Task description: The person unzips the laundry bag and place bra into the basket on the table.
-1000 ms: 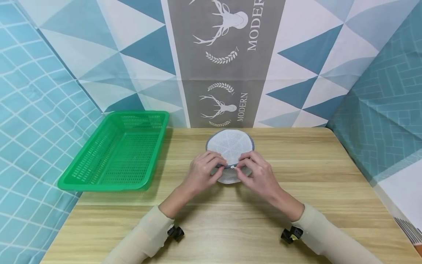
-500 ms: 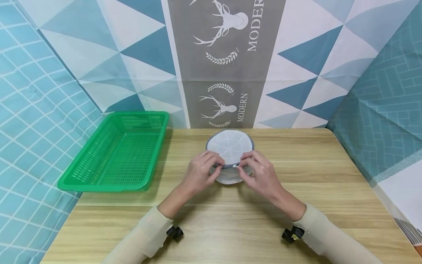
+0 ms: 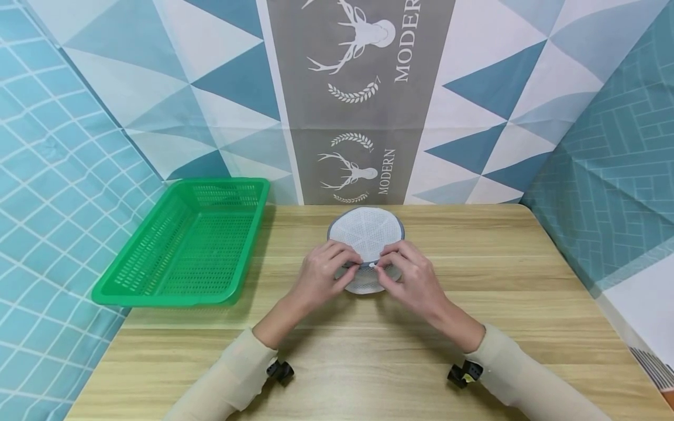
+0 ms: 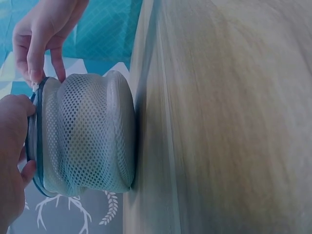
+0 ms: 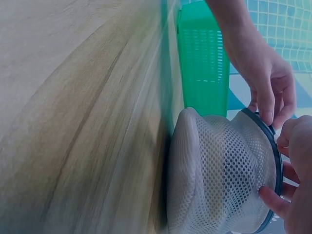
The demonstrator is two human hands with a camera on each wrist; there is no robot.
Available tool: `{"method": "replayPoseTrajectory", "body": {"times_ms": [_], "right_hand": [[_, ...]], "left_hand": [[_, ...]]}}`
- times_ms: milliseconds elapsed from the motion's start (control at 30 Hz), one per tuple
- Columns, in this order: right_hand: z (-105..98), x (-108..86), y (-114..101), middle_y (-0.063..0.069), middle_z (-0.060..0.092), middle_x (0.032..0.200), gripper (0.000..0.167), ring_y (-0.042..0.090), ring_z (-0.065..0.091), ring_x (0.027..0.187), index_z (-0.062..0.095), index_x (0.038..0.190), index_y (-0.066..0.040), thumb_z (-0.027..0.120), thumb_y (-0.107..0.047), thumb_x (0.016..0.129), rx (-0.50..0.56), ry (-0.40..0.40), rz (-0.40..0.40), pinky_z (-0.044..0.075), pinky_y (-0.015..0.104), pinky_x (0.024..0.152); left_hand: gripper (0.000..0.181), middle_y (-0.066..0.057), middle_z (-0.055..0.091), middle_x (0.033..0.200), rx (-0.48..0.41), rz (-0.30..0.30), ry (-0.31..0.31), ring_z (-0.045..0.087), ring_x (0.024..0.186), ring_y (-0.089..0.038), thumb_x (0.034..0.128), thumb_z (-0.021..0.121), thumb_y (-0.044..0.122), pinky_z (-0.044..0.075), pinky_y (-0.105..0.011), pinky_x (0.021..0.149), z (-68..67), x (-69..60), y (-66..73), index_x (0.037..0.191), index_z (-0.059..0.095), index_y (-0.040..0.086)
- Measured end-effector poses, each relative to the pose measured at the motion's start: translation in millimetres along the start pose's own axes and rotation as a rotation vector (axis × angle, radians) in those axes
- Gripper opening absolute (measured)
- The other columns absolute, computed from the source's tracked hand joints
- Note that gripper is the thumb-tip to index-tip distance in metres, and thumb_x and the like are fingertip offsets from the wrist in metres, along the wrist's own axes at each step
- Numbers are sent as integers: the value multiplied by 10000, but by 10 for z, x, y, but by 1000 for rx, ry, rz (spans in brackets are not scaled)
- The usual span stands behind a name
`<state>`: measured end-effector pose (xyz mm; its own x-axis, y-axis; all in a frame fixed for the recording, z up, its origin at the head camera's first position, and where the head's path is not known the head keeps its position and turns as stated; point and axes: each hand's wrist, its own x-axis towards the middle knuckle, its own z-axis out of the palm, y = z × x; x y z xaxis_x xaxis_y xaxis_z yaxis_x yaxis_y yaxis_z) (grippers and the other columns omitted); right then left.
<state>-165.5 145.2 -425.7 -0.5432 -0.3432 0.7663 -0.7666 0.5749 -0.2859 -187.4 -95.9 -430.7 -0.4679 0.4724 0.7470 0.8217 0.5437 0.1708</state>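
Note:
A round white mesh bag [image 3: 364, 234] with a grey-blue trimmed top edge stands upright on the wooden table. The left hand [image 3: 322, 273] pinches that edge at the near left side of the top. Just to its right, the right hand [image 3: 413, 278] pinches a small white zipper pull [image 3: 372, 265] between thumb and finger. In the left wrist view the mesh side [image 4: 87, 134] bulges slightly, and the zipper pull [image 4: 35, 87] is under the right hand's fingertips. The right wrist view has the left hand [image 5: 265, 78] gripping the rim of the bag [image 5: 224, 165]. What the bag holds cannot be told.
A green plastic basket [image 3: 243, 275] with perforated walls stands at the table's left, apart from the bag. Patterned cloth hangs behind the table [image 3: 368, 362] and at both sides. A small black device sits at each sleeve cuff.
The right hand with the zipper pull shifted slightly right by the half-second-ago frame and is now back slightly left. The left hand moved only a little, still at the edge.

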Motion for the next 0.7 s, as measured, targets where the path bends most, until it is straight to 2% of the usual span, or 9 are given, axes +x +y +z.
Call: {"method": "replayPoseTrajectory", "body": {"times_ms": [267,533,700], "right_hand": [[-7,7,-14,113,769,1066,102,259,752,996,793,884,-42,866,15,841,0,-6,4,672,373,800],[-37,6,-6,127,774,1079,105,281,765,1023,790,881,-38,876,10,845,-14,-10,12,670,355,778],[-34,0,3,127,773,1075,103,276,762,1013,791,885,-34,874,13,847,-15,-11,8,671,362,787]], "left_hand": [[33,-25,830,1061,10,-1,-9,771,1030,-210,997,803,139,654,-378,859,0,-21,-21,1019,811,115],[115,-17,828,1050,19,9,13,772,1036,-214,918,862,82,656,-378,875,-30,-37,-34,1002,803,134],[127,-17,826,1047,12,1,13,771,1030,-208,904,866,79,658,-383,876,-27,-46,-38,998,801,134]]}}
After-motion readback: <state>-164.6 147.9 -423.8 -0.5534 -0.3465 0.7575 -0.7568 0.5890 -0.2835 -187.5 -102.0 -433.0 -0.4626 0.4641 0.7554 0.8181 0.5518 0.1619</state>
